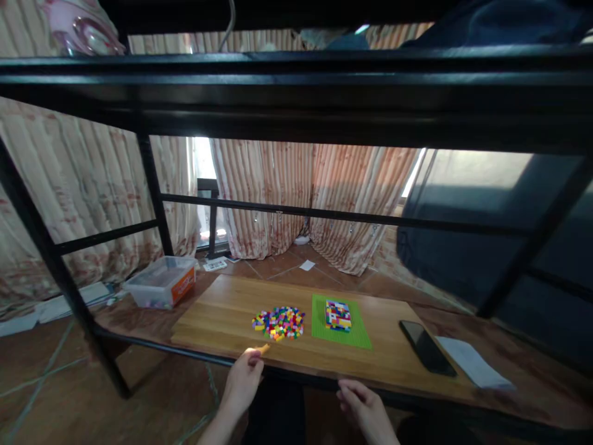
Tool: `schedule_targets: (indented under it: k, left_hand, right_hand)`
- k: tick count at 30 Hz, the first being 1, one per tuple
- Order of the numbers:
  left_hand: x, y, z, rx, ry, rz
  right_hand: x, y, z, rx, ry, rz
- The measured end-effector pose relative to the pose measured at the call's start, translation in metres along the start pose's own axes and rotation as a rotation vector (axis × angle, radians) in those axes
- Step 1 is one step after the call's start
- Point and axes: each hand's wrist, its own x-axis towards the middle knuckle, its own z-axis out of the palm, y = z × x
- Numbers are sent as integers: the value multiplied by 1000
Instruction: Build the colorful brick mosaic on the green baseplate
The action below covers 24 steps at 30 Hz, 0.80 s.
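Note:
Between the thumb and fingers of my left hand [244, 380] is an orange toy building brick [264, 348], held over the table's front edge. Just beyond it lies a loose pile of small multicoloured building bricks [280, 322]. My right hand [361, 405] is closed in front of the table edge, fingertips together; whether anything is in them I cannot make out. To the right of the pile, a green baseplate [359, 337] carries a block of coloured bricks built several pieces wide [338, 315].
The wooden table [222, 315] stands under a black metal frame [296, 99]. A black phone [427, 347] lies on its right part, near white paper [475, 363]. A clear plastic box [160, 283] with an orange label sits left of the table. Curtains [264, 198] hang behind.

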Motion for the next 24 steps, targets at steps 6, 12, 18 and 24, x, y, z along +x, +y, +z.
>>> schedule_targets:
  k: [6, 12, 18, 24]
  left_hand:
    - [17, 7, -5, 494, 39, 149]
    - [51, -3, -2, 572, 203, 291]
    - [71, -10, 6, 578, 206, 335]
    - [76, -16, 13, 568, 176, 377]
  right_hand:
    - [13, -10, 52, -328, -37, -388]
    - [36, -37, 124, -630, -172, -631]
    - [68, -36, 164, -917, -74, -814]
    - [84, -18, 171, -998, -47, -835]
